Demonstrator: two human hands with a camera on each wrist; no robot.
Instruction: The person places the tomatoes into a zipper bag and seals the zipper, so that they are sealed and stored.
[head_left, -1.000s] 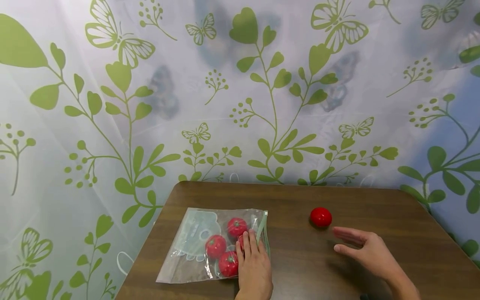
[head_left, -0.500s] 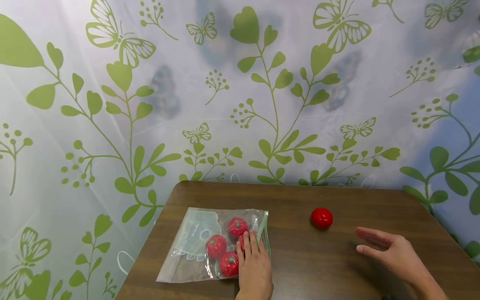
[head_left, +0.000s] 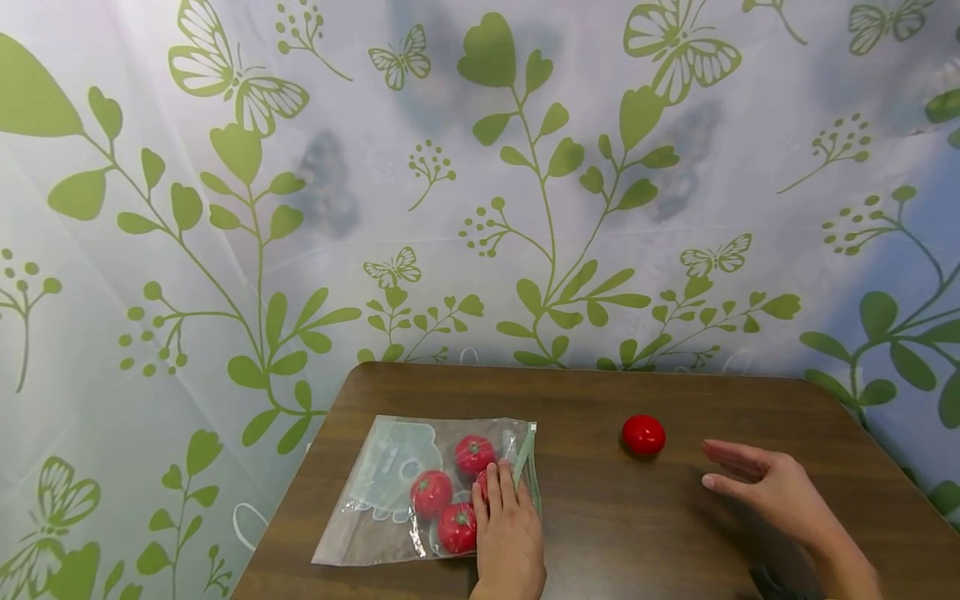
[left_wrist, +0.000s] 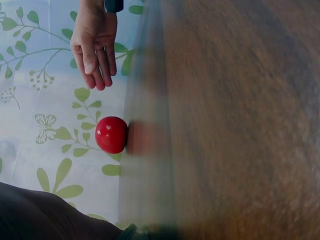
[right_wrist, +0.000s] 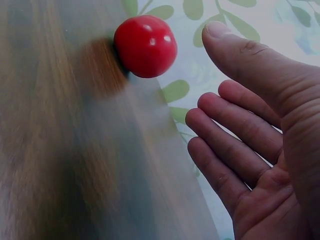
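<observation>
A clear zip bag [head_left: 375, 533] with a pale blue print lies flat on the table's left part, with several red tomatoes [head_left: 431, 493] inside. My left hand [head_left: 512, 533] rests on the bag beside its green zip edge, fingers straight, partly covering one tomato. Apart from the bag, a single shiny red tomato [head_left: 643, 435] sits on the table. To the right of it, my right hand [head_left: 780, 496] hovers above the wood, touching nothing. The right wrist view shows this hand's thumb [right_wrist: 250, 55] spread from its nearly straight fingers, with the loose tomato [right_wrist: 146, 46] beyond them.
The brown wooden table [head_left: 585, 533] has rounded back corners. Right behind it hangs a pale curtain [head_left: 420, 192] printed with green leaves and butterflies. A dark band [head_left: 768, 583] shows near my right wrist.
My right hand has moved right, away from the loose tomato, then shifted slightly back up and left. The left hand, bag and tomatoes stay in place.
</observation>
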